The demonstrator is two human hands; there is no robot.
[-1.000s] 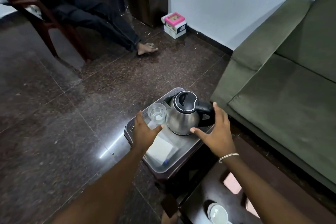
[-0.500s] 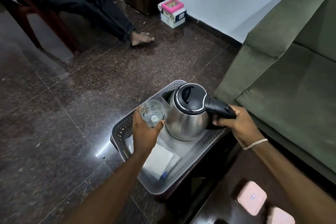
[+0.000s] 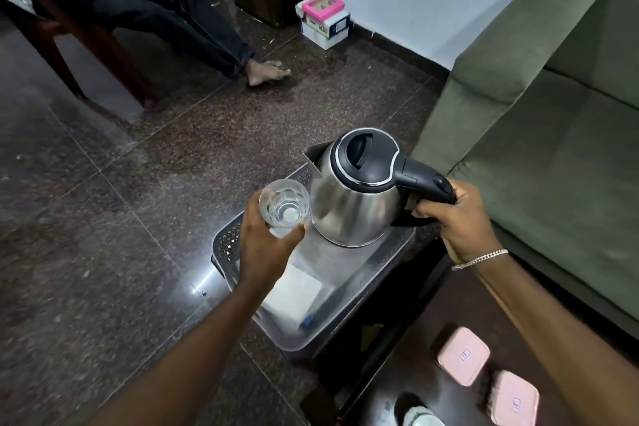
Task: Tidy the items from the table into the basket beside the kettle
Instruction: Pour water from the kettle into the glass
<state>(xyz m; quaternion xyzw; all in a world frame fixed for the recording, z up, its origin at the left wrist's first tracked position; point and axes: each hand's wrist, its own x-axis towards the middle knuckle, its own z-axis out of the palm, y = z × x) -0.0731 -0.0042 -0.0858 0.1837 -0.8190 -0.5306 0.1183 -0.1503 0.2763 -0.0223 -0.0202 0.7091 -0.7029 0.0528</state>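
My left hand (image 3: 264,251) grips a clear drinking glass (image 3: 284,206) and holds it upright above the left side of a grey perforated basket (image 3: 345,315). My right hand (image 3: 456,221) is closed around the black handle of a steel kettle (image 3: 356,197), which is lifted above the basket's far end. A white folded paper (image 3: 294,290) and a blue-capped pen (image 3: 309,318) lie in the basket. Two pink square boxes (image 3: 463,356) (image 3: 513,399) sit on the dark table (image 3: 415,373) at lower right.
A green sofa (image 3: 553,114) fills the right side. A seated person's legs and bare foot (image 3: 266,73) stretch across the dark tiled floor at upper left. Stacked small boxes with a pink lid (image 3: 325,21) stand by the wall. A white round object (image 3: 420,418) lies at the bottom edge.
My right hand went from hovering by the kettle to gripping its handle and raising it. My left hand closed on the glass and lifted it off the basket.
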